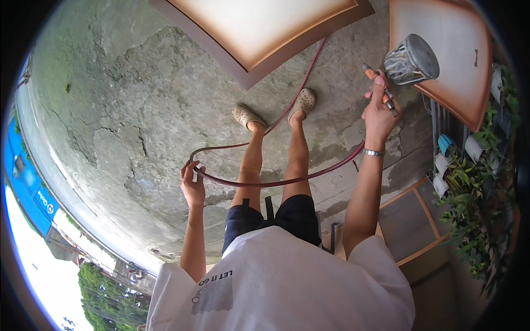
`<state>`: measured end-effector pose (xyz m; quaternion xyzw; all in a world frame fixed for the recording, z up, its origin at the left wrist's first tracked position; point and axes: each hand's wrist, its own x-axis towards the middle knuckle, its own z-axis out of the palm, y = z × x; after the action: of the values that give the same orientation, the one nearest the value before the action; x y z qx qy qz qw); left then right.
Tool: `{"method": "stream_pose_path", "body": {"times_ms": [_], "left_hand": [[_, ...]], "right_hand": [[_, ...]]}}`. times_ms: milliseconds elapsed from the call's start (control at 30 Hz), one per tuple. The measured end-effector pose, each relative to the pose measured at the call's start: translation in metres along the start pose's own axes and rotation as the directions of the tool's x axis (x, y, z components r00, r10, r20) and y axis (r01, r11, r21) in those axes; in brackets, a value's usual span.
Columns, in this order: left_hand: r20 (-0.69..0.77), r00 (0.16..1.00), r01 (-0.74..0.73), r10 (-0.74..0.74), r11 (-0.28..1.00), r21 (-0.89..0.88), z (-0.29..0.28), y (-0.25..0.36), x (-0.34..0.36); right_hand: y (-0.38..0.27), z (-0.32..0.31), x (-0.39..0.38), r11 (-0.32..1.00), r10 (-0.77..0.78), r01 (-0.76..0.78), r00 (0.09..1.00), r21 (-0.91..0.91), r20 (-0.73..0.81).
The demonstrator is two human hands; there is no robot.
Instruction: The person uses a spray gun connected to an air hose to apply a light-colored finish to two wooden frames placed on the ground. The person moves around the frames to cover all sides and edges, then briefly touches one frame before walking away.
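Note:
My right hand, raised at the right, is wrapped round the handle of a paint spray gun with a paint-smeared metal cup. A dark red air hose runs from near my right wrist in a long curve across my legs. At its left bend, my left hand has its fingers curled round the hose. From there the hose goes back between my feet and up to a panel at the top, pale in the middle with brown edges. The cup partly covers a second such panel.
Rough, cracked concrete lies under my feet, which wear beige clogs. Leafy plants line the right side, beside a wooden-framed screen. Far left are a road and a blue structure.

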<state>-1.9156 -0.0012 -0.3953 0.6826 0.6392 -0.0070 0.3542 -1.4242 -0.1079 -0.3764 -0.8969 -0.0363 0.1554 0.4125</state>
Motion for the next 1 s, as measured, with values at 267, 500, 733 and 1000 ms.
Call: {"method": "stream_pose_path", "body": {"times_ms": [267,500,733,1000], "left_hand": [[0.021,0.999,-0.024,0.025,0.999,-0.043,-0.016,-0.023,0.006],[0.027,0.994,-0.106,0.105,0.994,0.019,-0.005,-0.011,0.012],[0.009,0.99,-0.138,0.138,0.982,0.126,0.003,0.017,0.01],[-0.001,0.997,-0.072,0.073,0.991,0.11,0.009,0.024,0.006]], "right_hand": [[-0.004,0.013,-0.125,0.972,-0.206,0.148,0.908,0.18,0.366],[0.0,0.016,-0.119,0.974,-0.215,0.16,0.873,0.158,0.438],[0.009,0.012,-0.003,0.975,-0.221,0.215,0.967,0.064,0.126],[0.008,-0.006,0.074,0.986,-0.09,0.121,0.964,0.112,-0.25]]}}
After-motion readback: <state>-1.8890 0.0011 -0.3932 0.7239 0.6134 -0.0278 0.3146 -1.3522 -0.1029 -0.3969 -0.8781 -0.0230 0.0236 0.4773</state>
